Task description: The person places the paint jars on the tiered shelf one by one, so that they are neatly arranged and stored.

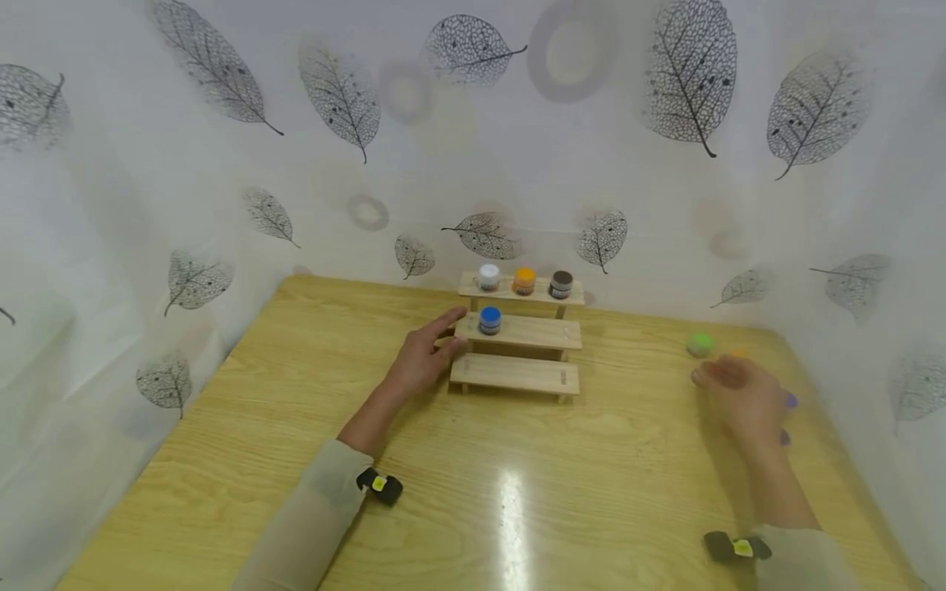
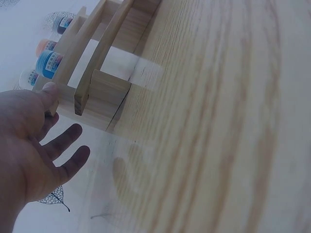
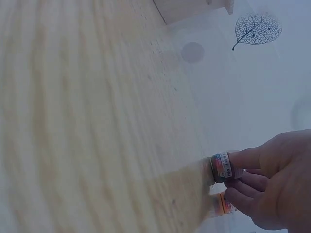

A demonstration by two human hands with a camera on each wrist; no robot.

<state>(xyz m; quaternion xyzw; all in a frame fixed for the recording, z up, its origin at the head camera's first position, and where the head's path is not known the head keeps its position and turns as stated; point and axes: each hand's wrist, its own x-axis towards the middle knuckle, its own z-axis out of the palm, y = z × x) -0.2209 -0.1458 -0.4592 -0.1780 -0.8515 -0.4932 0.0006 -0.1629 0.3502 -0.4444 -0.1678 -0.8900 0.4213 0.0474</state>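
A three-tier wooden display stand [image 1: 517, 373] stands toward the back of the table. My left hand [image 1: 423, 358] holds the left end of its middle tier between thumb and index finger, the other fingers spread apart. On that tier sits a blue-lidded jar [image 1: 490, 321]. The top tier carries a white-lidded jar [image 1: 489, 277], an orange-lidded jar [image 1: 525, 281] and a dark-lidded jar [image 1: 561, 285]. At the right, my right hand [image 1: 742, 402] pinches a small labelled jar [image 3: 222, 167]; its lid is hidden by the fingers. An orange jar [image 3: 225, 203] is close below that hand in the right wrist view.
Left of my right hand's far side is a green-lidded jar [image 1: 700, 345]. Purple lids [image 1: 790, 400] show just right of the hand, partly covered. Leaf-patterned sheeting [image 1: 488, 164] encloses the wooden table [image 1: 443, 492] at the back and sides.
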